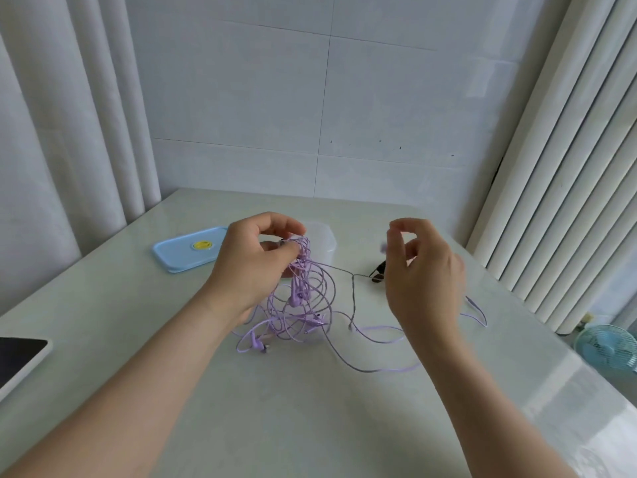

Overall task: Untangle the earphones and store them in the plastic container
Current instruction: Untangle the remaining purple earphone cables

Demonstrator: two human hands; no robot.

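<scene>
The purple earphones (303, 305) are a tangled bundle of loops, pinched at the top by the left hand (255, 257), with the lower loops on the table (310, 408) and 1 strand trailing right. Just behind stands the clear plastic container (324, 239), open, its blue lid (186, 250) lying to its left.

The near part of the table (293, 408), between the two forearms, is bare and a hand can pass there. In the middle, the cable tangle (303, 305) hangs from the left hand (248, 267) and spreads on the surface. A thin cable (339, 269) stretches from it toward the right hand (424, 274). The clear container (324, 239) stands just behind the tangle, with the blue lid (179, 253) to its left and the sunglasses (377, 276) to its right. A tablet (17, 353) lies at the left edge.
</scene>
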